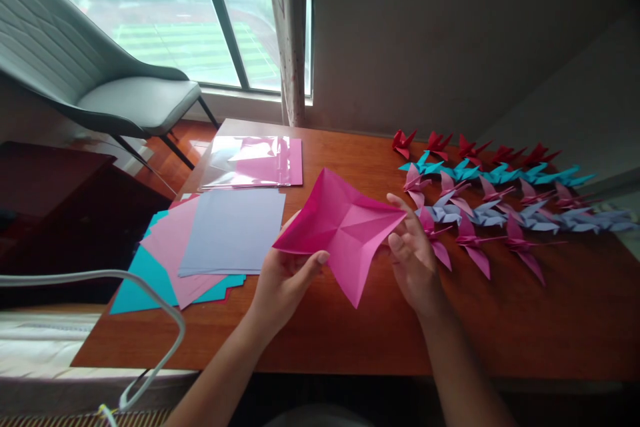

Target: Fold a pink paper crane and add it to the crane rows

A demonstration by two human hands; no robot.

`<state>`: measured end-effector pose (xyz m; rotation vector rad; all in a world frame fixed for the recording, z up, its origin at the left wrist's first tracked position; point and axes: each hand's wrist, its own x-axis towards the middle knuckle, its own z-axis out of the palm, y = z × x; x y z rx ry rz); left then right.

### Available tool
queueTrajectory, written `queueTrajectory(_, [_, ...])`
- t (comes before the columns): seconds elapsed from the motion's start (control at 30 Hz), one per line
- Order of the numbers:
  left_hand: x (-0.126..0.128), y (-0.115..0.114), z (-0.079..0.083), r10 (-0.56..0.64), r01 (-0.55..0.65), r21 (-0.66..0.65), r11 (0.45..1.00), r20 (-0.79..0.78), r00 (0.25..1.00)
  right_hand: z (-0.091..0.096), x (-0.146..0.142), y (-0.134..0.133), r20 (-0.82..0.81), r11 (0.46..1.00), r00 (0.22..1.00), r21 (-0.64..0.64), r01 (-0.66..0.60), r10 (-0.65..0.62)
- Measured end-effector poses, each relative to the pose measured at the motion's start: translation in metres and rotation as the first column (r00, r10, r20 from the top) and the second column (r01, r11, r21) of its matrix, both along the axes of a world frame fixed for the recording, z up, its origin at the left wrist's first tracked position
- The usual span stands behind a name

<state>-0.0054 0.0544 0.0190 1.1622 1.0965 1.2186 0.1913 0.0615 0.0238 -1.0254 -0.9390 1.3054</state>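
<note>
Magenta sheet (pixel 345 223), creased into a four-pointed shape, is held up over the middle of the wooden surface (pixel 350 343). Left to right: teal sheets (pixel 145 281) and pink sheets (pixel 167 243) fanned out, lavender sheets (pixel 233 233) with a clear packet (pixel 245 163) behind, then the left hand (pixel 283 287), fingers gripping the near-left edge. Right hand (pixel 415 263) has its fingers curled at the right corner, can't tell if they're pinching. Then rows of folded paper birds (pixel 467 238).

One head-worn camera looks forward and down across the counter (pixel 340 347) from close above its near edge, the left hand (pixel 283 283) and right hand (pixel 415 263) around mid-frame; the window (pixel 165 47) lies farther off, upper left.
</note>
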Motion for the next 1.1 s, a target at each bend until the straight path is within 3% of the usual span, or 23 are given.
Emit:
queueTrajectory(0.2, [0.001,0.0,0.01,-0.034,0.04,-0.063,0.997,0.107,0.994,0.0,0.002,-0.006,-0.001,0.997,0.997,0.003,-0.073,0.073])
queueTrajectory(0.47, [0.0,-0.001,0.005,-0.139,0.141,0.004,0.99,0.204,0.969,-0.018,0.015,-0.005,0.089,0.981,0.977,-0.056,-0.188,0.193])
queueTrajectory(0.7, [-0.004,-0.003,-0.002,-0.204,0.203,0.03,0.979,0.255,0.945,-0.018,0.014,-0.005,0.179,0.977,0.961,-0.014,-0.213,0.212])
queueTrajectory(1.1, [-0.003,-0.004,-0.01,-0.225,0.221,0.041,0.974,0.132,0.965,-0.018,0.017,-0.005,0.251,0.963,0.937,0.052,-0.264,0.243])
